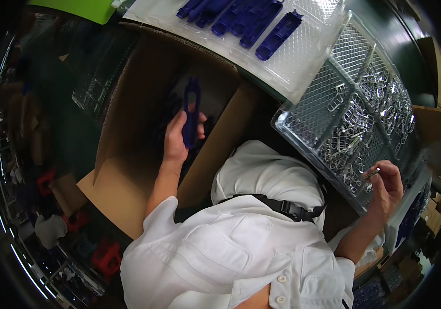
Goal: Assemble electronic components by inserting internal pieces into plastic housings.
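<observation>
Holding a blue part [191, 119] upright, the left hand [178, 138] hangs over the open cardboard box [128, 103] that stands beside the desk's near edge; its fingers [175, 125] are wrapped around the lower half of the part, and the thumb lies on its side. The part is long and narrow, with a slot near its top end. Inside the box more dark parts lie in shadow, and I cannot tell their number. The right hand [387, 186] is at the right end of the desk, over the near edge of a clear tray [308, 110]; its fingers are pressed together, pinching a small metal clip [371, 174]. The tray holds a heap of metal clips [369, 118] in its compartments. Farther along the desk, a flat clear sheet [292, 62] carries a row of blue parts [246, 18] lying side by side. A white sleeve covers each upper arm, and a black strap [282, 206] crosses the chest.
</observation>
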Tool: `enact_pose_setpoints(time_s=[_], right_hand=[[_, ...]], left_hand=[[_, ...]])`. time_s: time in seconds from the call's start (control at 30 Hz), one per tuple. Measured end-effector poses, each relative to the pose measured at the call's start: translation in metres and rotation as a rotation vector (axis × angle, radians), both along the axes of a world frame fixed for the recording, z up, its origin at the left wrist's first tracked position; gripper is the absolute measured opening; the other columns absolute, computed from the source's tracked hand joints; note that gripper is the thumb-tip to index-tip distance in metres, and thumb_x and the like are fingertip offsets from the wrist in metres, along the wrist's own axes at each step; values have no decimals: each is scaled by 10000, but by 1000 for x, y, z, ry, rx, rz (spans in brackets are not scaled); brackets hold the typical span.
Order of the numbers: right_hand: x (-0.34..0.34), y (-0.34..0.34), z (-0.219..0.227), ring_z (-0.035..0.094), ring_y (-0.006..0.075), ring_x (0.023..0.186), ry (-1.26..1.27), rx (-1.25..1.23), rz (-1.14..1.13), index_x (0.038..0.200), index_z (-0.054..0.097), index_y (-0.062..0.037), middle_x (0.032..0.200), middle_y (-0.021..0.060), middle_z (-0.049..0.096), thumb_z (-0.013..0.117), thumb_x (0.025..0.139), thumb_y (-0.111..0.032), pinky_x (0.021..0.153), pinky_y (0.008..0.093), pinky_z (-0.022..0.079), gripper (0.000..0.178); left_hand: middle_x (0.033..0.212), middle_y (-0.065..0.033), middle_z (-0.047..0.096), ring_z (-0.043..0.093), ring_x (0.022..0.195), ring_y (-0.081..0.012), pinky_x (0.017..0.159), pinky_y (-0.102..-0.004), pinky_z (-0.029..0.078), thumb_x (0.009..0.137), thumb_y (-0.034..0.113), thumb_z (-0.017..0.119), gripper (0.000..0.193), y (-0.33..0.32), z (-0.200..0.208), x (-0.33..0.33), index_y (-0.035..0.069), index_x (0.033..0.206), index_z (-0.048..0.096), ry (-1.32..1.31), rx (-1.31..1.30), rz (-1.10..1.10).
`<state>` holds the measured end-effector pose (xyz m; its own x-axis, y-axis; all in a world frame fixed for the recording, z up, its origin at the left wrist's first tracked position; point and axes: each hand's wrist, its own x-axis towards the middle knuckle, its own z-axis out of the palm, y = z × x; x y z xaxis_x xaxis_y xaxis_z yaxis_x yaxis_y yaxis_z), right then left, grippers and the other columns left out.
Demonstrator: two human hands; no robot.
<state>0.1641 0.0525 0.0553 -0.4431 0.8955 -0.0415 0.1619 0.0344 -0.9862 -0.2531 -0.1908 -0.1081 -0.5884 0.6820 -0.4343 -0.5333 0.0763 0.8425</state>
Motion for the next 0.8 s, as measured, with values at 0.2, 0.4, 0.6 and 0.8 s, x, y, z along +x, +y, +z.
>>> enact_pose_setpoints(time_s=[0.2, 0.4, 0.6, 0.8], right_hand=[[-43, -14, 28, 664, 239, 989, 298, 72, 122, 1046, 684, 44, 1126, 193, 656, 766, 863, 76, 877, 360, 573, 203], [-59, -16, 47, 658, 304, 1126, -87, 588, -33, 937, 748, -2, 1258, 205, 664, 826, 742, 79, 935, 381, 524, 225], [-42, -21, 28, 665, 331, 1142, -217, 672, -116, 895, 732, -12, 1307, 217, 651, 832, 753, 43, 857, 389, 558, 182], [-32, -21, 16, 668, 341, 1144, -226, 622, -147, 878, 712, 0, 1328, 222, 638, 817, 765, 44, 822, 381, 580, 160]], left_hand=[[907, -137, 664, 613, 687, -156, 548, -272, 519, 1083, 463, 397, 602, 78, 88, 99, -36, 1385, 546, -141, 254, -401], [1051, -116, 680, 612, 834, -127, 698, -265, 509, 1037, 351, 426, 549, 133, 120, 155, -24, 1429, 508, -232, 309, -849], [1043, -87, 676, 592, 840, -106, 703, -261, 502, 1031, 261, 467, 483, 151, 122, 186, -12, 1426, 516, -117, 371, -988], [1022, -76, 678, 572, 785, -85, 679, -236, 483, 1028, 137, 479, 414, 153, 119, 198, -18, 1409, 532, -151, 375, -981]])
